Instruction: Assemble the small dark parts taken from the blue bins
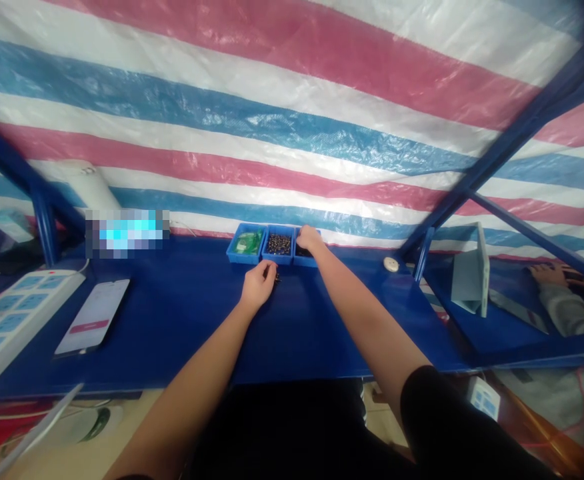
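Three small blue bins stand side by side at the back of the blue table. Green plastic packets fill the left bin (229, 252). Many small dark and brassy pieces (279, 245) lie in the middle one. Over the right bin (306, 262), my right hand (311, 239) reaches down with curled fingers; its fingertips and any grasped piece are hidden. The dark contents there are mostly covered. My left hand (259, 285) is closed in a pinch just in front of the middle bin. Tiny dark pieces (278, 277) show beside its fingertips, too small to name.
At left are a phone (93, 316), a white power strip (25, 317) and a blurred-out lit display (128, 233). A round pale object (391, 265) sits at right, near the blue frame (423, 255). Beyond it, another person's hand (548, 274) rests by a tablet stand (472, 277).
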The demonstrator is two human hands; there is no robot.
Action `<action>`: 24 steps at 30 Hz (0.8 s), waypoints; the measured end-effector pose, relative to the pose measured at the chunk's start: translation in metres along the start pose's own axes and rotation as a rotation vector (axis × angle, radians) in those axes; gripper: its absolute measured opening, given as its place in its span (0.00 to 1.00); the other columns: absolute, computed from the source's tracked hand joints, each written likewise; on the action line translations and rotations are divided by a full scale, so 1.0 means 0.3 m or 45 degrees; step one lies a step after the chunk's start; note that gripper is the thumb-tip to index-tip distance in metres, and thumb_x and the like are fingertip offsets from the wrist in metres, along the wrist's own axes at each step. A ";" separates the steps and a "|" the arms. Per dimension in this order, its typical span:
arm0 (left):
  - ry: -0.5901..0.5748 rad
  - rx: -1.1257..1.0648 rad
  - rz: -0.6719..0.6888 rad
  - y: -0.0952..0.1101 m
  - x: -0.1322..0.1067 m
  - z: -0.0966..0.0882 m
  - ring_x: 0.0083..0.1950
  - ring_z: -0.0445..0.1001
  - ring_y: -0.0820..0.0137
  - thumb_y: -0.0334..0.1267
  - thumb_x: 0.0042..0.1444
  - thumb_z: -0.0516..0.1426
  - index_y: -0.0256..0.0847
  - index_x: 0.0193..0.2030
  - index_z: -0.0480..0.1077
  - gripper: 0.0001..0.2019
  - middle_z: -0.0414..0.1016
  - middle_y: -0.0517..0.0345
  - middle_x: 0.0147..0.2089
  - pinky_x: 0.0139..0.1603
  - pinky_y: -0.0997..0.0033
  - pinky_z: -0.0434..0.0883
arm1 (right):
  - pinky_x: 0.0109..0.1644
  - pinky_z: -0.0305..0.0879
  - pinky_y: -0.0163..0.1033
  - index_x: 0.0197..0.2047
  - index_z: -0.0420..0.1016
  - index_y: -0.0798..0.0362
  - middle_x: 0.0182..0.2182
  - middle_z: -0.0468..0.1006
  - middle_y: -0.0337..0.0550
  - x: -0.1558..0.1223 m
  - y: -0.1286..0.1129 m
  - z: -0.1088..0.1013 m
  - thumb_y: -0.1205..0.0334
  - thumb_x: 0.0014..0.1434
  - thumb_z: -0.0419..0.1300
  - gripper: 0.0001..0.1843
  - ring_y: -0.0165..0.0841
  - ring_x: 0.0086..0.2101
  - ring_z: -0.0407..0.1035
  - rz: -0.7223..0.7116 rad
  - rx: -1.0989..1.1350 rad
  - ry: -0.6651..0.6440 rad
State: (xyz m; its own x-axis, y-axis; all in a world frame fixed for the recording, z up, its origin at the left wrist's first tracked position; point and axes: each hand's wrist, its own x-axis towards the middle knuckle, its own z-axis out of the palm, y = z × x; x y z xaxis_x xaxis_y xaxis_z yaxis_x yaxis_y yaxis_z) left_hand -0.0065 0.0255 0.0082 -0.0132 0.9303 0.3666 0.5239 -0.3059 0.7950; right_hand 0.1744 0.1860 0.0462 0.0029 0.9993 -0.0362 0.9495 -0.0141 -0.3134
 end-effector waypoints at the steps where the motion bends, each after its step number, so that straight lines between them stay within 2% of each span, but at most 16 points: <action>1: -0.002 0.002 0.002 0.000 0.000 0.000 0.32 0.74 0.70 0.47 0.62 0.49 0.41 0.40 0.72 0.15 0.76 0.59 0.31 0.35 0.74 0.68 | 0.46 0.69 0.41 0.47 0.75 0.58 0.46 0.78 0.57 -0.004 -0.002 -0.010 0.65 0.57 0.57 0.15 0.44 0.45 0.74 -0.006 0.022 0.036; 2: -0.002 0.005 0.003 0.000 0.001 0.000 0.32 0.74 0.70 0.47 0.62 0.49 0.41 0.40 0.72 0.15 0.76 0.59 0.31 0.35 0.74 0.68 | 0.47 0.69 0.41 0.48 0.75 0.58 0.46 0.78 0.56 -0.009 -0.004 -0.022 0.64 0.58 0.56 0.15 0.43 0.45 0.74 -0.020 0.076 0.106; 4: 0.008 0.016 -0.004 -0.001 0.002 0.002 0.31 0.74 0.70 0.47 0.62 0.49 0.41 0.39 0.72 0.15 0.76 0.59 0.31 0.35 0.73 0.67 | 0.48 0.68 0.39 0.49 0.75 0.56 0.45 0.79 0.51 -0.021 -0.006 -0.054 0.64 0.60 0.56 0.15 0.38 0.43 0.74 -0.179 0.243 0.192; 6: 0.003 0.018 0.004 -0.001 0.003 0.003 0.31 0.73 0.70 0.47 0.62 0.49 0.42 0.39 0.72 0.15 0.76 0.59 0.31 0.35 0.73 0.67 | 0.48 0.68 0.37 0.55 0.71 0.53 0.44 0.79 0.45 -0.038 -0.002 -0.088 0.63 0.61 0.54 0.19 0.31 0.37 0.75 -0.393 0.419 0.150; 7: -0.002 0.017 0.010 0.000 0.003 0.004 0.31 0.74 0.70 0.47 0.62 0.49 0.42 0.39 0.72 0.15 0.76 0.60 0.31 0.35 0.73 0.67 | 0.47 0.68 0.36 0.55 0.71 0.53 0.42 0.80 0.44 -0.049 0.002 -0.104 0.63 0.61 0.55 0.19 0.30 0.35 0.75 -0.458 0.438 0.089; 10: -0.008 0.014 0.019 0.004 0.003 0.002 0.32 0.74 0.70 0.47 0.62 0.49 0.42 0.39 0.72 0.14 0.76 0.60 0.31 0.35 0.73 0.67 | 0.46 0.68 0.35 0.39 0.80 0.54 0.36 0.81 0.44 -0.085 0.019 -0.138 0.67 0.51 0.62 0.10 0.34 0.36 0.75 -0.490 0.222 -0.079; 12: -0.009 0.016 0.019 0.007 0.002 0.000 0.31 0.74 0.70 0.47 0.62 0.49 0.42 0.39 0.72 0.14 0.76 0.60 0.31 0.35 0.73 0.67 | 0.41 0.68 0.33 0.33 0.82 0.52 0.33 0.82 0.42 -0.104 0.028 -0.144 0.67 0.45 0.66 0.08 0.35 0.35 0.75 -0.471 0.102 -0.201; 16: -0.017 0.018 0.019 0.008 0.003 -0.003 0.31 0.74 0.70 0.47 0.62 0.49 0.42 0.38 0.72 0.14 0.76 0.60 0.31 0.35 0.73 0.67 | 0.37 0.67 0.33 0.31 0.82 0.51 0.30 0.81 0.41 -0.117 0.033 -0.122 0.68 0.42 0.66 0.09 0.36 0.31 0.75 -0.497 -0.080 -0.330; 21: -0.021 0.013 0.006 0.007 0.003 -0.003 0.31 0.74 0.70 0.47 0.62 0.50 0.42 0.39 0.72 0.14 0.76 0.60 0.31 0.35 0.74 0.67 | 0.41 0.67 0.33 0.33 0.83 0.50 0.34 0.82 0.43 -0.108 0.042 -0.087 0.69 0.44 0.65 0.11 0.38 0.36 0.75 -0.516 -0.124 -0.261; 24: -0.024 0.014 0.008 0.010 0.002 -0.003 0.31 0.74 0.70 0.47 0.62 0.49 0.42 0.38 0.72 0.14 0.76 0.60 0.31 0.36 0.74 0.67 | 0.42 0.67 0.32 0.36 0.83 0.50 0.37 0.82 0.42 -0.108 0.049 -0.084 0.68 0.46 0.65 0.12 0.37 0.38 0.75 -0.541 -0.142 -0.293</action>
State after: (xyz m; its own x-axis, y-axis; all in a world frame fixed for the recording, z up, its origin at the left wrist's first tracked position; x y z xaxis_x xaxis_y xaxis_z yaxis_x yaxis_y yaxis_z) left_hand -0.0056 0.0249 0.0113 0.0058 0.9321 0.3622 0.5335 -0.3093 0.7873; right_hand 0.1960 0.1542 0.0667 -0.4494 0.8824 -0.1394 0.8794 0.4095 -0.2429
